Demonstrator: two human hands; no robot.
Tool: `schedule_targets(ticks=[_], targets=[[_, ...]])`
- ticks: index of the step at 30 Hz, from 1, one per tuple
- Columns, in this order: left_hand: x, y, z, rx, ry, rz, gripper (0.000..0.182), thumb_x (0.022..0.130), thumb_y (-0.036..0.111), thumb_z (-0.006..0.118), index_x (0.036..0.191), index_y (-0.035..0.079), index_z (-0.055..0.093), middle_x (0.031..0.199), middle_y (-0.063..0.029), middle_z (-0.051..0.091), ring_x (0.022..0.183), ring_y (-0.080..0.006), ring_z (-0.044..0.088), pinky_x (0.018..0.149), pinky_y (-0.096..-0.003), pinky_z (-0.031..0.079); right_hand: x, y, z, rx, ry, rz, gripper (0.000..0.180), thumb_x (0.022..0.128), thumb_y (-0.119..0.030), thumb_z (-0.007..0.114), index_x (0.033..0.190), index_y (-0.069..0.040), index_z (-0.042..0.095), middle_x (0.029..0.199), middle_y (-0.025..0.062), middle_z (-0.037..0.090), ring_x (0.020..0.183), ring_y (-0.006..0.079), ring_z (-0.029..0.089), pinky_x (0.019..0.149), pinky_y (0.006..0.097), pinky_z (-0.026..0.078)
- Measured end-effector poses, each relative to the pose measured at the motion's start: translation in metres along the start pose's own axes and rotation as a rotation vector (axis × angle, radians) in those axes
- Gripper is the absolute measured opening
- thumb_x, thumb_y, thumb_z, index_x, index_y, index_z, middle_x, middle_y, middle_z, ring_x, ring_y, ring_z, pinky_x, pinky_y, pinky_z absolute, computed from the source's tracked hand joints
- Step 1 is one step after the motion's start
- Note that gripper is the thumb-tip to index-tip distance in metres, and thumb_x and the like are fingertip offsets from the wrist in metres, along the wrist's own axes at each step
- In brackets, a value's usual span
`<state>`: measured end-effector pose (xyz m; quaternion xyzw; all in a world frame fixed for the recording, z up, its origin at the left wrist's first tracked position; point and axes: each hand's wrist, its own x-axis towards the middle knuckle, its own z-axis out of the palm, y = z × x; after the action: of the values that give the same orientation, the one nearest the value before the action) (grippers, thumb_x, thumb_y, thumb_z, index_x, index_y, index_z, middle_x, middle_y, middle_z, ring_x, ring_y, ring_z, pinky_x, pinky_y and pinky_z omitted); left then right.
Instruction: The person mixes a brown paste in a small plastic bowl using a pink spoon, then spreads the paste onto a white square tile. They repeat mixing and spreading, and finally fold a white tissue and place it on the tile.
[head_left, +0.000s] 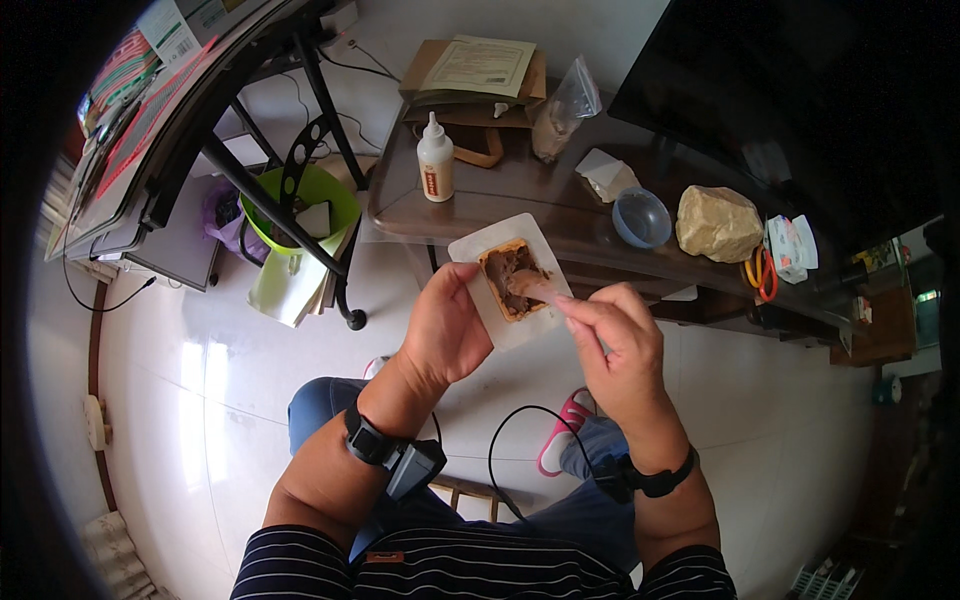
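My left hand (448, 326) holds a pale rounded-corner board (517, 225) by its near left edge, thumb on top. On the board sits a small square shell with a tan rim (512, 245), filled with lumpy dark brown paste (504, 264). My right hand (619, 349) pinches a small translucent spatula (534, 286) between thumb and forefinger. The spatula's flat end touches the paste and looks smeared with brown. Some brown crumbs lie on the board beside the shell. Whether the shell is edible or moulded I cannot tell.
On the dark table (397, 206) stand a white nozzle bottle (436, 161), a zip bag of powder (559, 120), a translucent blue bowl (642, 218), a rough stone (718, 223) and orange-handled scissors (766, 276). A green bin (341, 199) is at left, beneath a black-framed desk.
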<state>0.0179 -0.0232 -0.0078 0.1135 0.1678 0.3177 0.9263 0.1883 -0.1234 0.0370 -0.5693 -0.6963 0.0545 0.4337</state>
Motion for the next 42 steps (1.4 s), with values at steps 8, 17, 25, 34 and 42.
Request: schedule_targets(ticks=[8, 17, 25, 34, 42], targets=[[-0.001, 0.000, 0.000, 0.010, -0.005, 0.034, 0.053, 0.099, 0.028, 0.028, 0.140, -0.002, 0.042, 0.135, -0.0199, 0.054, 0.124, -0.0341, 0.053, 0.111, -0.0464, 0.038, -0.002, -0.002, -0.002, -0.097, -0.030, -0.074, 0.032, 0.074, 0.009, 0.067, 0.102, -0.006, 0.072, 0.083, 0.0066, 0.056, 0.076, 0.0250, 0.057, 0.069, 0.0360, 0.047], [0.001, 0.006, -0.001, -0.039, -0.023, 0.112, 0.055, 0.096, 0.025, 0.030, 0.143, -0.002, 0.039, 0.139, -0.0210, 0.051, 0.128, -0.0366, 0.050, 0.114, -0.0479, 0.034, -0.001, -0.002, 0.005, -0.025, -0.013, -0.043, 0.027, 0.078, 0.008, 0.068, 0.101, -0.006, 0.071, 0.084, 0.0080, 0.058, 0.075, 0.0249, 0.058, 0.067, 0.0345, 0.048], [0.000, 0.009, 0.002, -0.039, 0.017, 0.177, 0.055, 0.096, 0.024, 0.031, 0.144, -0.001, 0.039, 0.141, -0.0193, 0.050, 0.131, -0.0357, 0.048, 0.115, -0.0482, 0.032, 0.000, -0.008, 0.003, 0.097, 0.041, 0.116, 0.018, 0.089, 0.004, 0.064, 0.104, -0.002, 0.069, 0.084, 0.0092, 0.060, 0.068, 0.0181, 0.060, 0.058, 0.0281, 0.047], [0.001, 0.008, 0.002, -0.027, 0.040, 0.175, 0.056, 0.096, 0.026, 0.030, 0.145, 0.000, 0.038, 0.142, -0.0185, 0.049, 0.131, -0.0345, 0.048, 0.115, -0.0475, 0.031, -0.005, -0.001, 0.009, 0.288, -0.010, 0.248, 0.012, 0.093, -0.003, 0.061, 0.103, 0.001, 0.068, 0.080, 0.0059, 0.062, 0.069, 0.0111, 0.056, 0.061, 0.0237, 0.045], [0.001, 0.003, 0.004, 0.009, 0.051, 0.160, 0.056, 0.097, 0.028, 0.029, 0.145, 0.002, 0.038, 0.142, -0.0171, 0.049, 0.131, -0.0333, 0.046, 0.115, -0.0465, 0.029, -0.008, 0.008, 0.007, 0.589, -0.034, 0.544, 0.019, 0.099, -0.014, 0.060, 0.109, -0.001, 0.067, 0.084, 0.0005, 0.063, 0.076, 0.0069, 0.056, 0.069, 0.0211, 0.046]])
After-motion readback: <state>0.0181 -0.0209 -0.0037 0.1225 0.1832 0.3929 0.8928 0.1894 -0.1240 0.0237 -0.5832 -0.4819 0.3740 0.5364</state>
